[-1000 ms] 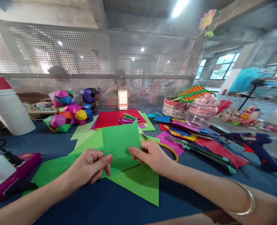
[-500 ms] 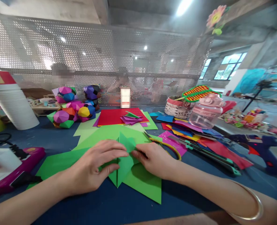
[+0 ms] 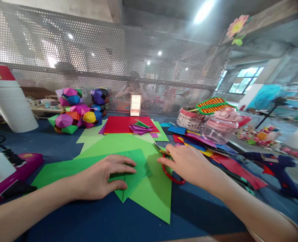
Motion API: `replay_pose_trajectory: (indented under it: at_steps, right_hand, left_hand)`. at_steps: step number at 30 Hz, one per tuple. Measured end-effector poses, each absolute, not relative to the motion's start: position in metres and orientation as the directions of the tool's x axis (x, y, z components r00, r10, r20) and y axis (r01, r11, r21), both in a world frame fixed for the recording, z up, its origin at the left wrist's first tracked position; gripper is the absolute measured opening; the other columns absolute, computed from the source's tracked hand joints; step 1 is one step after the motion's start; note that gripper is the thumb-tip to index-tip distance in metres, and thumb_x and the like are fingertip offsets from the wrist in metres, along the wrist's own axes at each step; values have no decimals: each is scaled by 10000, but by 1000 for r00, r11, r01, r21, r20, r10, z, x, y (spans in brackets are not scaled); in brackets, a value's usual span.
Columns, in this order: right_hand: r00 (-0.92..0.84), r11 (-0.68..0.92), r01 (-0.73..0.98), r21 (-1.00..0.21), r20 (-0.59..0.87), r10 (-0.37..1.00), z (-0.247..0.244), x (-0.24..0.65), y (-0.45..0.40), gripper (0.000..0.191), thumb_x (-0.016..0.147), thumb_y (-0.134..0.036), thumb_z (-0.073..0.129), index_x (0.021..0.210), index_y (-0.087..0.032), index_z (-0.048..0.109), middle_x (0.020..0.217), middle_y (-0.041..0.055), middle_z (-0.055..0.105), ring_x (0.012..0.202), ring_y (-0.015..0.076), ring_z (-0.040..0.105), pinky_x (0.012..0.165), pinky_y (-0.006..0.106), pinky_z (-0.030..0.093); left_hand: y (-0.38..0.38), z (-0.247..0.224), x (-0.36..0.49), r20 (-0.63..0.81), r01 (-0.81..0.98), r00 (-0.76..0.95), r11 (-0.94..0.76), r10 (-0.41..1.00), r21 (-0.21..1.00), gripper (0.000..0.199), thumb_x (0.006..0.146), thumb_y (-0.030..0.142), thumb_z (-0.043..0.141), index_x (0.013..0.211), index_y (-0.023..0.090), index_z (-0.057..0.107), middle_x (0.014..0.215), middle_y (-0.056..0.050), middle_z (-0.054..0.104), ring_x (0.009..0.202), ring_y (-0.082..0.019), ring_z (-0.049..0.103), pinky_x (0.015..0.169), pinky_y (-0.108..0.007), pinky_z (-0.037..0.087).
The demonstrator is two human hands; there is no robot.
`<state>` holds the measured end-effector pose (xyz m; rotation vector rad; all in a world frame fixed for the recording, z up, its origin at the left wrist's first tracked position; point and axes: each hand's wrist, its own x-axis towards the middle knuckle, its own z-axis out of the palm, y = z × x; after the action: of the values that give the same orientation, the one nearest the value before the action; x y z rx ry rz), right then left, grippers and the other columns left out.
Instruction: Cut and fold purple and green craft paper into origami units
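My left hand (image 3: pixel 106 178) lies with spread fingers on a folded piece of green paper (image 3: pixel 137 164), pressing it against the sheets below. A crease runs down the folded piece, and its lower end comes to a point. Over to the right, my right hand (image 3: pixel 189 164) has its thumb and fingers closed around a pair of scissors (image 3: pixel 175 180). One red handle loop shows below the hand, and the blades point away to the upper left. Part of the handles is hidden by the fingers. Light green sheets (image 3: pixel 154 198) lie under the folded paper.
Behind are red paper (image 3: pixel 118 125) and paper balls (image 3: pixel 64 122). A cup stack (image 3: pixel 17 107) and purple power strip (image 3: pixel 15 178) stand left. Rightward lie coloured scraps (image 3: pixel 239 164), a pink bottle (image 3: pixel 221 126), a basket (image 3: pixel 189 119) and a blue glue gun (image 3: pixel 277 164).
My right hand has left the folded paper, moved right and closed on the scissors. The folded paper now lies flatter under my left hand, which has lowered onto it.
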<state>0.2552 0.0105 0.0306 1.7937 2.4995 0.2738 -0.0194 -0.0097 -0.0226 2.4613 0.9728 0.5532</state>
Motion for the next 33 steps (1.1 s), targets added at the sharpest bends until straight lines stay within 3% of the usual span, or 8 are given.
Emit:
replay_pose_trajectory:
  at_steps: [3,10,14,20,23,27,30,33]
  right_hand:
    - [-351,352,932,82,-27,936,28,261,9,483,902,-558,613,1156,-150,571,999,150,707,944,326,678,707,348,431]
    - [-363,362,931,-53,0,932,20,263,9,417,866,-227,558,1270,-147,494,1196,171,592,980,288,637,778,344,422]
    - [-272,285,956,-67,157,949,18,260,18,348,889,-164,478,1231,-128,533,1031,154,672,901,287,653,737,342,405]
    - [-331,392,871,-295,239,913,23,266,29,291,938,-176,389,1076,-195,644,898,73,725,798,217,661,710,319,422]
    - [-306,304,737,-604,103,947,27,268,32,267,942,-207,401,1095,-196,621,897,64,715,772,191,672,701,302,476]
    - [-281,80,332,-940,-17,959,35,265,27,215,939,-299,520,1136,-224,561,932,38,674,715,154,659,657,278,511]
    - [-315,11,38,-999,-1,949,31,255,17,272,910,-352,626,1150,-247,554,943,21,662,709,124,616,642,252,505]
    - [-326,-44,-78,-996,-17,945,17,240,10,302,892,-384,671,1135,-240,566,882,12,647,688,116,584,587,229,481]
  left_hand:
    - [-9,-23,-20,182,549,669,-645,720,532,386,911,342,665,1296,316,669,1428,-73,581,1317,-316,524,1092,-460,442]
    - [-9,-23,-20,190,532,673,-647,714,546,379,911,331,669,1289,304,676,1415,-75,591,1305,-300,536,1097,-442,430]
    - [-8,-21,-19,181,533,679,-648,711,544,384,916,326,667,1298,289,669,1428,-72,581,1317,-290,525,1106,-427,418]
    - [-9,-20,-21,190,533,688,-665,701,524,426,915,337,673,1335,267,637,1417,-71,591,1321,-282,519,1116,-408,401]
    - [-8,-21,-21,177,565,672,-653,719,505,480,904,382,686,1363,260,614,1444,-80,568,1344,-300,496,1129,-427,384]
    - [-6,-22,-23,172,604,642,-632,747,485,552,860,473,718,1358,256,616,1477,-87,536,1374,-339,462,1141,-474,366]
    - [-4,-23,-25,177,605,642,-634,746,481,562,850,508,718,1346,261,624,1475,-85,540,1377,-336,461,1146,-479,358]
    - [-2,-23,-26,176,596,652,-642,738,482,577,838,535,721,1331,248,637,1461,-89,553,1370,-328,469,1150,-471,351]
